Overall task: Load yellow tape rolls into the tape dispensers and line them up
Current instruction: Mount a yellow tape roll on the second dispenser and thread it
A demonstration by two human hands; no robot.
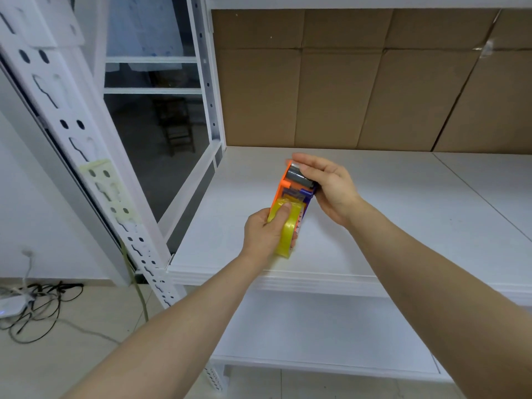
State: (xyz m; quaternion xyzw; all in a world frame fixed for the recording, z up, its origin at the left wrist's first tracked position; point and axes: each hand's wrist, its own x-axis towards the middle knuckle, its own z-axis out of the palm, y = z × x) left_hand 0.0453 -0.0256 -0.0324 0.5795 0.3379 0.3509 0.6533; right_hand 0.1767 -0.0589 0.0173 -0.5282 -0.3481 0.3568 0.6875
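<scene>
One dispenser [279, 192] | right fingers [315, 166] clasp it | left fingers [283, 213] grip yellow tape roll [288, 236]

Single head-worn wide-angle view, looking forward and down from above the person's own forearms onto a white shelf board [403, 214]. Close range, at arm's length, with left hand [263, 234], right hand [331, 187] and tape dispenser [290, 194] near frame centre. Cardboard backing [345, 90] across the top; perforated shelf upright [69, 131] and tiled floor [72, 355] at the left margin.
</scene>
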